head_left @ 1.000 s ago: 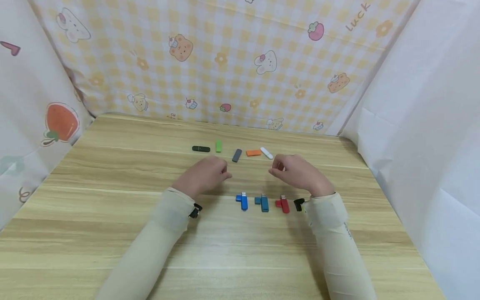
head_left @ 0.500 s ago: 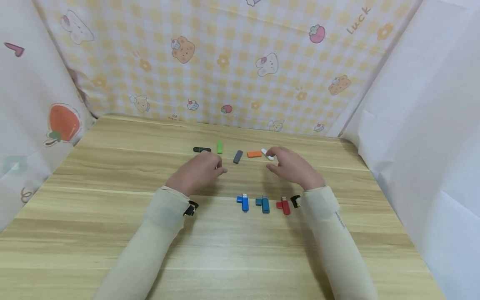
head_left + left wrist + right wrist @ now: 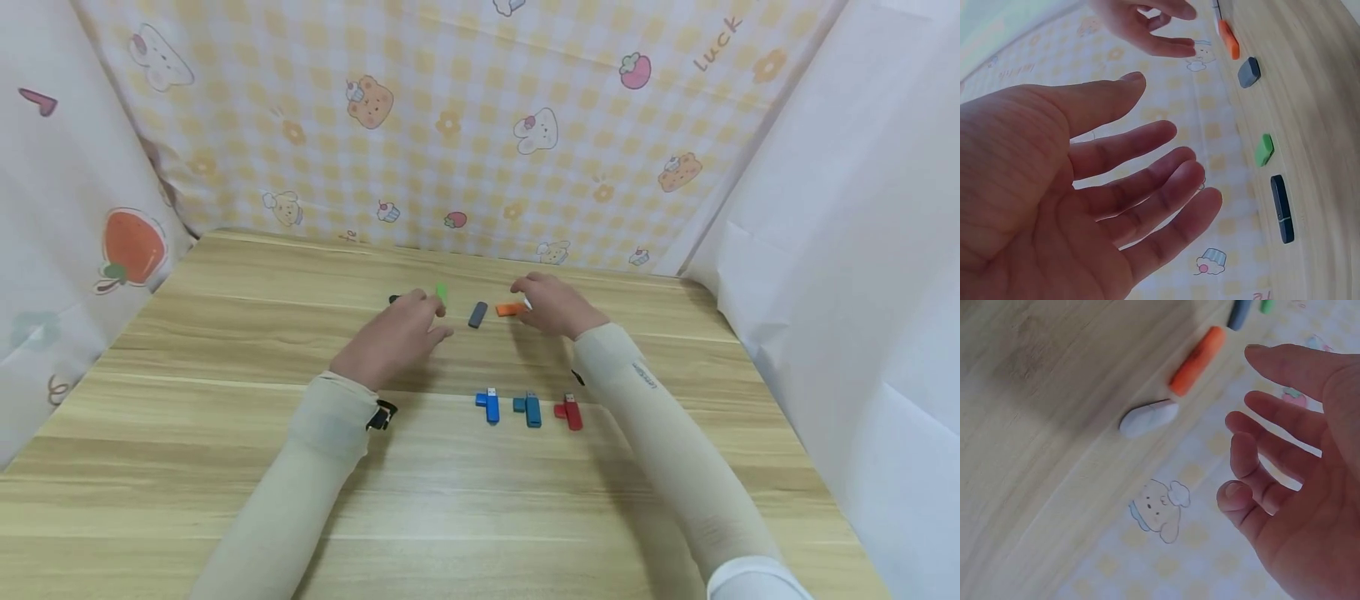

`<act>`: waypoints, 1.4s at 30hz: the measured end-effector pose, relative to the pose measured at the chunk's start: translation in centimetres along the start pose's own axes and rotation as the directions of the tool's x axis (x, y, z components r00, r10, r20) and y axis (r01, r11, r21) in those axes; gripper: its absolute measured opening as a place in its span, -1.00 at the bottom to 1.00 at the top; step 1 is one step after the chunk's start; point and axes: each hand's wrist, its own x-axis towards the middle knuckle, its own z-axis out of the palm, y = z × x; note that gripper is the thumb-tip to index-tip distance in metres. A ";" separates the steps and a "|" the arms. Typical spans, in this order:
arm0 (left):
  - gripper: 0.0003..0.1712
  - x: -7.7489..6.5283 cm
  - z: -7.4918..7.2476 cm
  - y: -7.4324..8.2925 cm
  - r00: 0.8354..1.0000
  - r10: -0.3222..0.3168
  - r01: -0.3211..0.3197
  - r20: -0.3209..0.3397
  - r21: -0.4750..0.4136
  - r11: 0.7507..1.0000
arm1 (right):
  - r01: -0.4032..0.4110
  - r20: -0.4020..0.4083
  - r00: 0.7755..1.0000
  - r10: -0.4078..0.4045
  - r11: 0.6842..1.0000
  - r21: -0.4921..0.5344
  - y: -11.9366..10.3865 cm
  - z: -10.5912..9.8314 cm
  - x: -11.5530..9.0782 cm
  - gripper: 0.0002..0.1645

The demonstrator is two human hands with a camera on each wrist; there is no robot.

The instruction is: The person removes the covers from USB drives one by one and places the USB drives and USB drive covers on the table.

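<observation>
White stick [image 3: 1149,419] and seven companions, on a wood-grain tabletop [image 3: 465,517]

Far row, from my left: black stick [image 3: 1283,209] with a thin pale band; green stick [image 3: 1264,150]; grey stick [image 3: 477,315], set slantwise; orange stick [image 3: 510,309]; last, the white stick, at the row's right end. Orange and white lie at an angle, their near ends close; whether those touch I cannot tell.

Right hand [image 3: 555,306], mine: at the white stick, hiding most of it in the head view. Fingers loosely curved, thumb apart from them, nothing held. The right wrist view shows the white and orange sticks lying on the wood, clear of my fingertips.

Left hand [image 3: 393,337], mine: likewise holding nothing, fingers relaxed and slightly spread, thumb wide of them. In the head view it covers much of the black stick and reaches the lower end of the green one.

Near row, from my left: blue USB flash drive [image 3: 492,406], teal USB flash drive [image 3: 533,410], red USB flash drive [image 3: 573,412]. Each has its metal plug bare and facing away from me, with a matching cap just beside it on the left: blue cap [image 3: 481,400], teal cap [image 3: 519,405], red cap [image 3: 560,411].

Surroundings: my cream sleeves [image 3: 322,467]; a black device [image 3: 381,415] at my left cuff; a yellow-checked curtain [image 3: 435,150] behind the table.
</observation>
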 end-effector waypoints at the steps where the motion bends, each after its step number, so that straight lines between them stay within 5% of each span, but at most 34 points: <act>1: -0.51 0.0 0.0 0.0 1.000 0.000 0.000 -0.007 0.004 1.000 | 0.005 0.007 1.000 -0.005 1.000 -0.011 0.0 0.1 0.3 -0.45; 18: -0.53 -0.1 -0.5 -0.2 0.999 0.011 -0.011 -0.031 0.010 1.000 | -0.026 -0.014 1.000 0.026 1.000 0.002 0.6 2.8 2.3 -0.75; 30: -0.52 -0.2 -0.7 -0.5 1.000 0.004 -0.004 -0.030 -0.002 1.000 | -0.070 0.087 0.994 0.063 0.994 0.080 -0.5 2.5 1.4 -0.75; 42: -0.45 0.0 -0.5 0.1 1.000 0.005 -0.005 -0.023 0.001 1.000 | 0.068 -0.079 0.995 -0.058 0.990 0.126 -4.3 0.5 -1.7 -0.70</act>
